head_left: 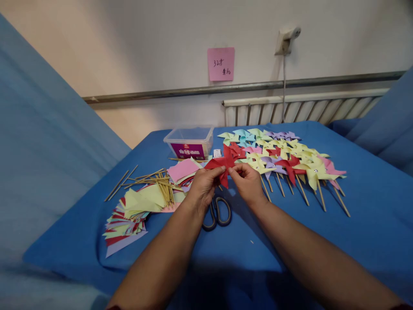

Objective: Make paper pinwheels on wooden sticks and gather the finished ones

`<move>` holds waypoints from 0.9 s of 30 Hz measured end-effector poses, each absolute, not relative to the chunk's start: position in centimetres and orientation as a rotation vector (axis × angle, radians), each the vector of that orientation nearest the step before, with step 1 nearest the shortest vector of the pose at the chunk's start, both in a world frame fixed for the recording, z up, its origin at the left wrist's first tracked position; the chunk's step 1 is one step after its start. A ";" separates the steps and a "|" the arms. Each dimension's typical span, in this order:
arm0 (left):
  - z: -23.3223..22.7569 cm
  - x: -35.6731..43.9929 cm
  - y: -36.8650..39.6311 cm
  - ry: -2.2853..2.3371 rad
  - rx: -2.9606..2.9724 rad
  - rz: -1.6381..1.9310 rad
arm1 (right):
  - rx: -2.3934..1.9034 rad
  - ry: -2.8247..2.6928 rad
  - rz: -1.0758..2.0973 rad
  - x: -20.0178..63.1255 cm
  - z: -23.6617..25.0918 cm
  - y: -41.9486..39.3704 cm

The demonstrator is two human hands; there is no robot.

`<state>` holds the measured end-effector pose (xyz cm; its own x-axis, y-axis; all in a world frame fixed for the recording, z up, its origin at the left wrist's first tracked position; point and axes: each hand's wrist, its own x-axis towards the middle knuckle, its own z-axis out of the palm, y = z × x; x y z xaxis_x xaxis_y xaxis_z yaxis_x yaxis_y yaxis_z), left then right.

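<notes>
A red paper pinwheel (pixel 229 161) is held up over the middle of the table, its blades folded out. My left hand (pixel 206 183) grips it from the left, thumb pressed on the paper near its centre. From the right, my right hand (pixel 248 181) pinches its edge between thumb and fingers. Whether a stick is attached behind the paper is hidden. Below my hands lie scissors (pixel 222 213) with dark handles, their blades covered by my left hand. Finished pinwheels on sticks, such as a yellow one (pixel 315 171), lie in rows to the right.
Wooden sticks (pixel 164 187) and fanned coloured paper sheets (pixel 125 224) lie on the left of the blue-covered table (pixel 245 267). A clear plastic box (pixel 189 140) stands at the back, beside a small white box (pixel 217 153). Behind are a wall pipe (pixel 180 91) and a radiator (pixel 303 110).
</notes>
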<state>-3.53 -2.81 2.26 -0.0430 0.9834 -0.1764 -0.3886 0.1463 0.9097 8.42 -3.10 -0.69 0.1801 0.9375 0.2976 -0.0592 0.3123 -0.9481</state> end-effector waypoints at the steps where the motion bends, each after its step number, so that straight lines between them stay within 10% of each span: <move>1: 2.2 -3.5 -2.8 1.046 0.770 1.307 | -1.006 -1.158 0.896 8.4 -0.7 -3.1; 27: 2.8 -3.0 -3.2 1.039 0.737 1.324 | -1.057 -1.219 0.806 8.5 -1.1 -2.9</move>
